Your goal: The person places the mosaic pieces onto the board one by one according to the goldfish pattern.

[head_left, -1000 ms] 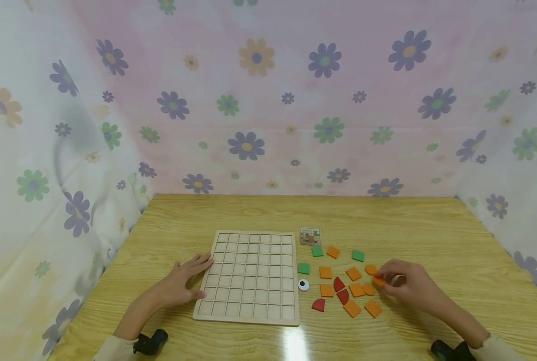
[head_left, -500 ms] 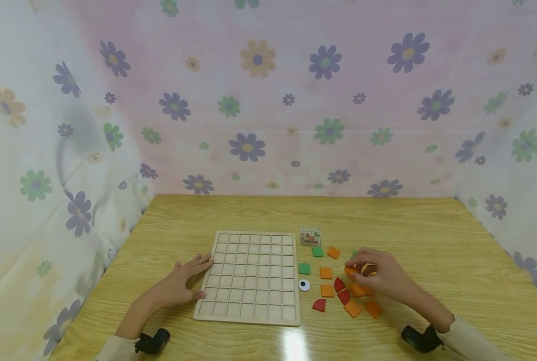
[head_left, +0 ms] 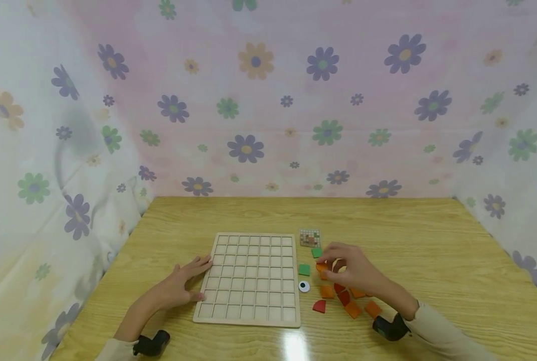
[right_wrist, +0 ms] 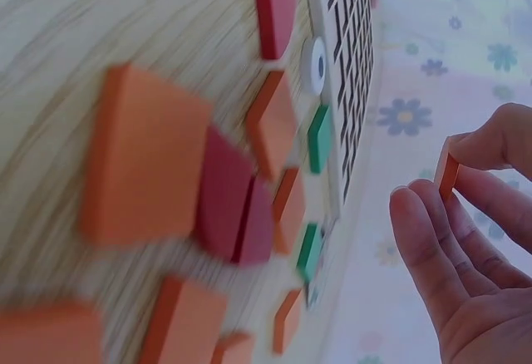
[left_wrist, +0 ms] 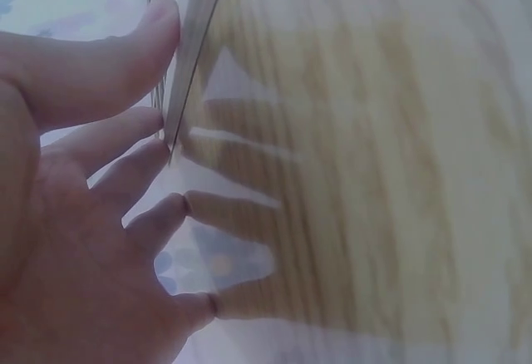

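My left hand (head_left: 181, 285) rests at the left edge of a pale wooden grid board (head_left: 252, 271), fingers spread and thumb on the rim; the left wrist view shows the fingertips along the board's edge. Between thumb and fingers, my right hand (head_left: 353, 268) pinches a small orange piece (right_wrist: 446, 169), held up above the loose pieces just right of the board. Under and around that hand lie orange square tiles (head_left: 326, 292), red quarter-round pieces (head_left: 319, 306) and green square tiles (head_left: 304, 269). Part of the pile is hidden by the right hand.
A white eye disc (head_left: 304, 286) lies close to the board's right edge. A small pattern card (head_left: 310, 237) sits near the board's upper right corner. Flowered cloth (head_left: 277, 115) surrounds the wooden table (head_left: 471, 281) at the back and sides.
My right hand has moved left across the loose pieces toward the board, carrying the orange piece from the pile's right side. The left hand and board have stayed put.
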`<state>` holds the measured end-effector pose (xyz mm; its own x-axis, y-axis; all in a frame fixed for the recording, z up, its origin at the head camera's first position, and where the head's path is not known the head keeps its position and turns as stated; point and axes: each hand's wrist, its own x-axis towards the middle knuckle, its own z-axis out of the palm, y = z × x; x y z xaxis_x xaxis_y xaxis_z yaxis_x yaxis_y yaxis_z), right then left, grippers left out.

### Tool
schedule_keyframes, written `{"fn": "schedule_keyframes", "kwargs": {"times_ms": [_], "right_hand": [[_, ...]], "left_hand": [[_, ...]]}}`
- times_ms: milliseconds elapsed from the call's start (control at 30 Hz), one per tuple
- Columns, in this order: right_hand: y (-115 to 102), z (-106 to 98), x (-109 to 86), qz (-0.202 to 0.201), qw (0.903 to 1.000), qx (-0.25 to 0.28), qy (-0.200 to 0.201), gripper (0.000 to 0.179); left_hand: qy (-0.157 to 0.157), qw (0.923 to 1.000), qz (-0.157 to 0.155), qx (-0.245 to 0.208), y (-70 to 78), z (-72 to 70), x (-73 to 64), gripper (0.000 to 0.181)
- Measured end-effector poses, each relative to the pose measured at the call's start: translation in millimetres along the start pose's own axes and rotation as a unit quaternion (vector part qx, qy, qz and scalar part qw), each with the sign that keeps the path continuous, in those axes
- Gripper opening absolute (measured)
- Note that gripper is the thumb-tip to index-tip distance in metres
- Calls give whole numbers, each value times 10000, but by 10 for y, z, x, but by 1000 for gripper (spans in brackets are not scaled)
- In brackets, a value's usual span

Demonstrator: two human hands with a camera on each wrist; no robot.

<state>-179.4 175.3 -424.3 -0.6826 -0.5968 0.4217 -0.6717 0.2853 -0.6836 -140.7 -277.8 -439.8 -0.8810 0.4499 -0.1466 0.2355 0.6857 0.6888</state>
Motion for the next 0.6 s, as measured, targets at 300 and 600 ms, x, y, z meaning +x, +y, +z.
{"fn": "schedule_keyframes", "kwargs": {"times_ms": [300, 600], "right_hand": [[-23, 197, 197, -16, 9996, 38, -295, 15], [-69, 389, 445, 29, 9986, 86, -514, 15]], "left_hand": [[17, 10000, -8, -55, 5, -9, -29, 83], [8, 10000, 1, -74, 12, -17, -20, 83]]}}
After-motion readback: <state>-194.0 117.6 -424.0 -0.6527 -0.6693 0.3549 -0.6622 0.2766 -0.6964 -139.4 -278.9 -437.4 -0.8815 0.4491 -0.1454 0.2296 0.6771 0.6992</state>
